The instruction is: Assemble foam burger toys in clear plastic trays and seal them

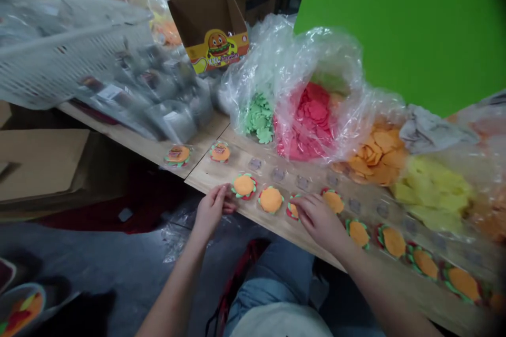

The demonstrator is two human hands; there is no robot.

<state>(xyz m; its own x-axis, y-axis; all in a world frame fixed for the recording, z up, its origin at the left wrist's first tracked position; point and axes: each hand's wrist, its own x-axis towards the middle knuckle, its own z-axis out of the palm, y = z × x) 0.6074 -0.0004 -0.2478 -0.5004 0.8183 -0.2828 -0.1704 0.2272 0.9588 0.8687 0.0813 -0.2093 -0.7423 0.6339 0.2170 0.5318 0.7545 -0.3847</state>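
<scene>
From my feed, I have the left hand (211,209) open, fingers loosely curled at the near edge of the desk (304,234), just beside a felt burger (244,186). The right hand (318,219) lies over another felt burger (293,207), touching it, but I can't tell whether it's gripping. A third felt burger (271,199) sits between the hands, with a clear bag of pink felt pieces (306,121) farther back.

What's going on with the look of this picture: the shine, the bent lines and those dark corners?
In the head view, bright glare streaks the plastic bag; in the head view, the wooden board looks slanted and bowed; in the head view, the lower-right corner darkens and softens over the burger-shaped pieces.
</scene>
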